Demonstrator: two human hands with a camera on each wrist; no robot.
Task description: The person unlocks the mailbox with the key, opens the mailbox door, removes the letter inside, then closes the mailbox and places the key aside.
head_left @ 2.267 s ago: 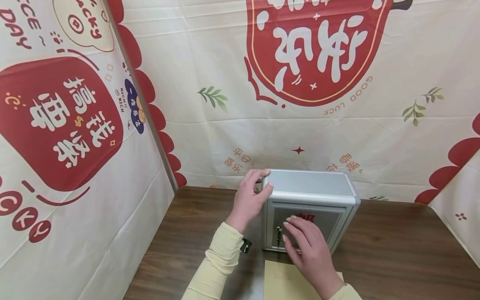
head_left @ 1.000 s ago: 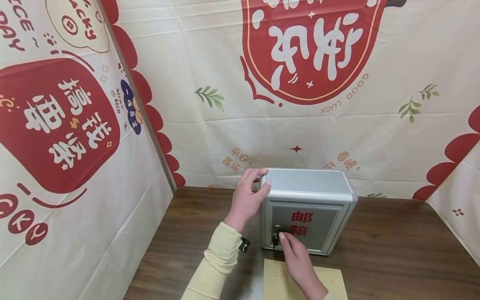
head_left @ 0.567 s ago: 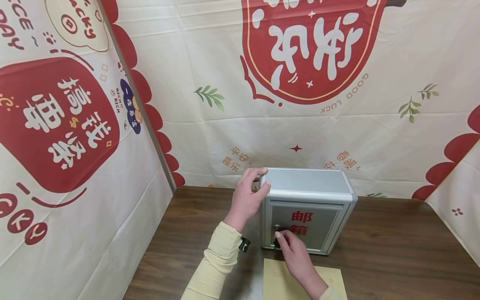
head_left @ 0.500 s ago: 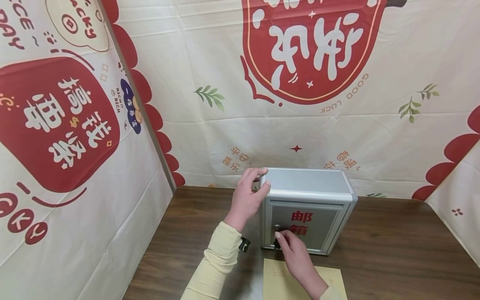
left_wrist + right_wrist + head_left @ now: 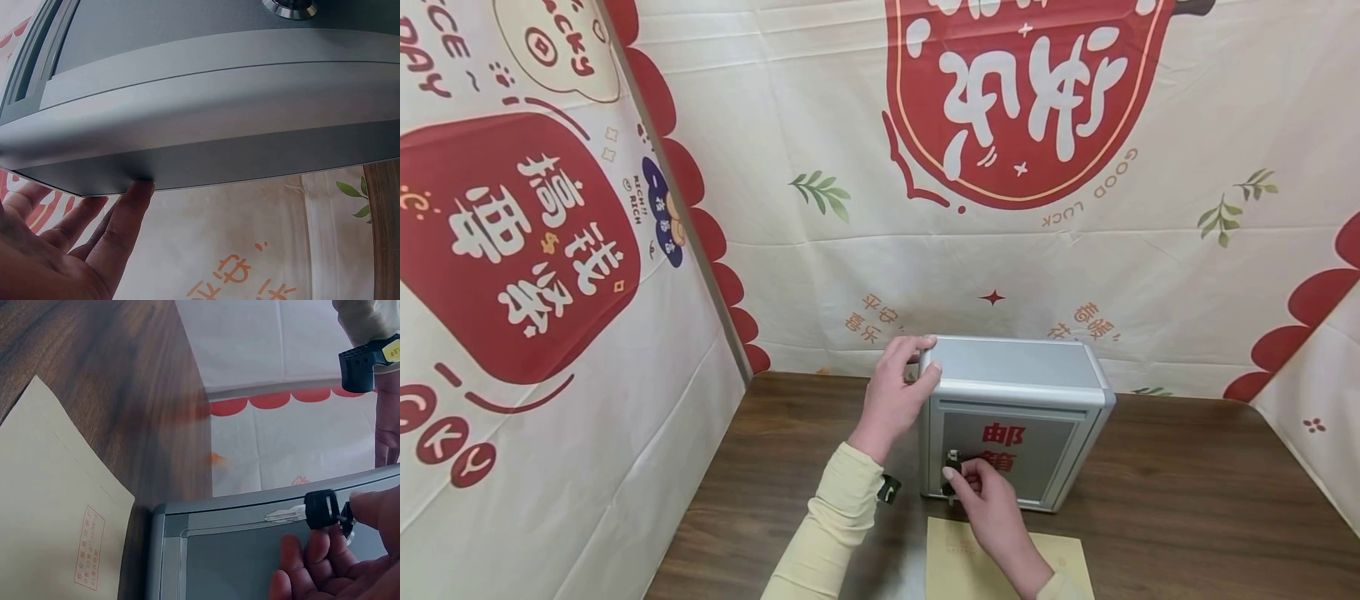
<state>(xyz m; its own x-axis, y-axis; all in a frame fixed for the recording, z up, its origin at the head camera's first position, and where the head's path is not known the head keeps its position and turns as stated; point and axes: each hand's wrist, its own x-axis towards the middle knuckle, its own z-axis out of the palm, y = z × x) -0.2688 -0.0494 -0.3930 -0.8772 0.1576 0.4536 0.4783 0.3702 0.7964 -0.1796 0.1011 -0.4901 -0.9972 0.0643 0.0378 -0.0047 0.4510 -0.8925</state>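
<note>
A grey metal mailbox with red characters on its door stands upright on the wooden table. My left hand rests on its upper left edge; the left wrist view shows straight fingers touching the side panel. At the lock on the left of the door, my right hand pinches a key between thumb and fingers. Beside those fingers in the right wrist view, a second key with a black head and silver blade hangs on the same ring. The door lies flush in its frame.
A tan envelope with red print lies flat on the table in front of the mailbox, partly under my right forearm. A printed cloth hangs close behind the box, and another cloth borders the left side.
My right hand, earlier spread before the door, has come down and left to the lock and pinched the key. In the last half second its fingers have turned slightly; the left hand keeps its place.
</note>
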